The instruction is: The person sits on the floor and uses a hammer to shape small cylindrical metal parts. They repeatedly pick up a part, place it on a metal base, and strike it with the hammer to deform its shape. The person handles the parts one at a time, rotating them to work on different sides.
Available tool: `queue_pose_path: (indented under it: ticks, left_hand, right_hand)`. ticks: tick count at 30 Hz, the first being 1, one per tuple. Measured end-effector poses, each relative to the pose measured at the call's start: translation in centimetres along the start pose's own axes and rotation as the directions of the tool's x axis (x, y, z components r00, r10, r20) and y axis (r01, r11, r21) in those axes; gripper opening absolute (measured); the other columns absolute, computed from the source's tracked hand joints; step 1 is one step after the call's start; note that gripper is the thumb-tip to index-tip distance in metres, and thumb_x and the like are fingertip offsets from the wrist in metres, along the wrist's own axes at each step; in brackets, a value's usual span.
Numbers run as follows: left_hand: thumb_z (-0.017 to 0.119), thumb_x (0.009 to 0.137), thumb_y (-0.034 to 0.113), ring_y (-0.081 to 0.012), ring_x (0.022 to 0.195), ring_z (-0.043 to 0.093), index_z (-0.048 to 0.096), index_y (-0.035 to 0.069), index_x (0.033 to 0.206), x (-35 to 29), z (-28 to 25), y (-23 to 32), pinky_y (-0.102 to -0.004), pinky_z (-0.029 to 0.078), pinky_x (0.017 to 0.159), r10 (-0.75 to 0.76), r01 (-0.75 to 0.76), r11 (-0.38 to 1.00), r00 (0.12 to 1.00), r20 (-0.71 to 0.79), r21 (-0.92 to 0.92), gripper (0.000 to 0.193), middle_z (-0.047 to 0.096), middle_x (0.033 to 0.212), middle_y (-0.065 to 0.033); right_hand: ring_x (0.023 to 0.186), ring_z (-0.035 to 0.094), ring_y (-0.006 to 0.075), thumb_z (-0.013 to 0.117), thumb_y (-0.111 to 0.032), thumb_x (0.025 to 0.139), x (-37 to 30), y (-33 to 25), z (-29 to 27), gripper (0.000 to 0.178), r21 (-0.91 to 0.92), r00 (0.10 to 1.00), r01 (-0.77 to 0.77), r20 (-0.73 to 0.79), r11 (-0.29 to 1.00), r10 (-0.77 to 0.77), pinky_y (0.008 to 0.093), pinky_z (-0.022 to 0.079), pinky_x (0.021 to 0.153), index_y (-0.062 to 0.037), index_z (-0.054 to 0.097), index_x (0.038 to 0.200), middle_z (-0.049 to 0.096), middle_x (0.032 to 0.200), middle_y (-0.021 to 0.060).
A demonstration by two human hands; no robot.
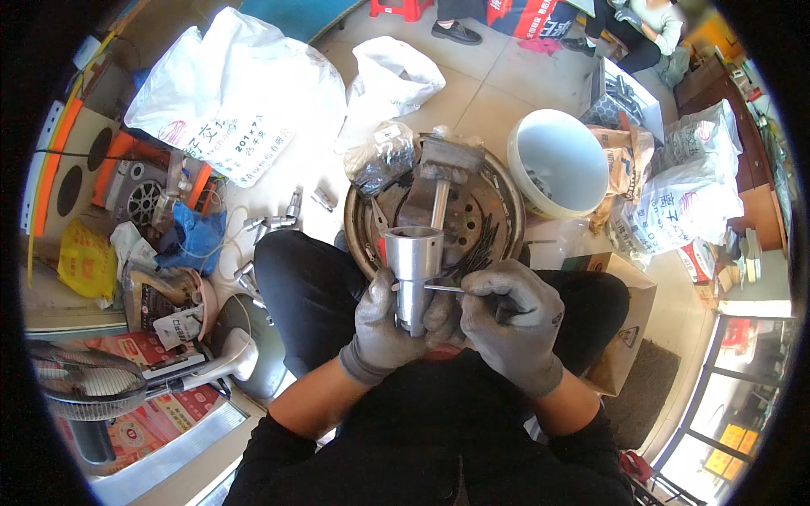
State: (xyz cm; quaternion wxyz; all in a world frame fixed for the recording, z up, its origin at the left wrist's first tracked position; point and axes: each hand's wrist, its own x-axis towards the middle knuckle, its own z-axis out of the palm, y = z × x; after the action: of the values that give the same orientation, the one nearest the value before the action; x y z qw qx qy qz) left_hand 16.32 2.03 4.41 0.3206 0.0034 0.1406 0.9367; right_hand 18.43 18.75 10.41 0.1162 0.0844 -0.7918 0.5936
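Note:
In grey work gloves, my left hand (381,325) is closed around the narrow lower part of a stepped silver metal cylinder (413,260), held upright with its wide hollow end up. My right hand (516,320) pinches a thin metal pin (444,288) between thumb and fingers. The pin points left, its tip at the side of the cylinder's narrow part; whether it sits in a hole there I cannot tell. Just beyond my hands stands a vise-like metal block (451,156) with a steel bar, over a rusty wheel rim (359,219) holding dark thin pieces.
A white bucket (557,160) with parts inside stands right of the rim. Large white sacks (236,93) lie at the left back. Several silver metal fittings (278,223) lie on the floor by my left knee. A fan (93,384) is at lower left; people sit at the far right.

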Motion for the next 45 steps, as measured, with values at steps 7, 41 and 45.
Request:
queue_pose_path:
  ticks: [7, 41, 45]
  left_hand:
    - [0.063, 0.089, 0.058, -0.0219, 0.093, 0.061, 0.038, 0.005, 0.146, -0.7, -2.5, -0.5, -0.0375, 0.052, 0.078, 0.116, -0.132, 0.978, 0.988, 0.106, 0.162, 0.082, 0.058, 0.111, -0.013]
    - [0.087, 0.075, 0.017, -0.0223, 0.116, 0.062, 0.051, 0.004, 0.135, -0.4, -1.3, 3.1, -0.0351, 0.05, 0.098, -0.142, -0.173, 0.636, 0.932, 0.334, 0.752, 0.071, 0.061, 0.128, -0.012]
    - [0.091, 0.07, 0.017, -0.0218, 0.113, 0.063, 0.054, 0.004, 0.132, -1.4, -1.8, 4.3, -0.0351, 0.051, 0.097, 0.006, -0.285, 0.377, 0.952, 0.305, 0.881, 0.073, 0.062, 0.126, -0.0105]
  right_hand:
    - [0.067, 0.066, 0.016, 0.072, 0.004, 0.074, 0.8, -0.9, -1.3, 0.014, -0.168, 0.977, 0.209, 0.079, 0.963, -0.198, 0.0278, 0.052, 0.058, -0.0008, 0.067, 0.087, 0.068, 0.083, 0.0097]
    - [0.083, 0.072, 0.0301, 0.073, -0.011, 0.083, 0.8, 1.7, -2.7, 0.029, -0.258, 0.901, 0.299, 0.393, 0.919, -0.184, 0.0388, 0.058, 0.068, -0.0081, 0.064, 0.11, 0.072, 0.101, 0.0121]
    - [0.094, 0.071, 0.0264, 0.07, -0.022, 0.092, 0.9, 2.6, -1.5, 0.04, 0.129, 0.95, -0.12, 0.303, 0.984, 0.076, 0.0388, 0.058, 0.079, -0.0017, 0.054, 0.123, 0.07, 0.11, 0.0168]
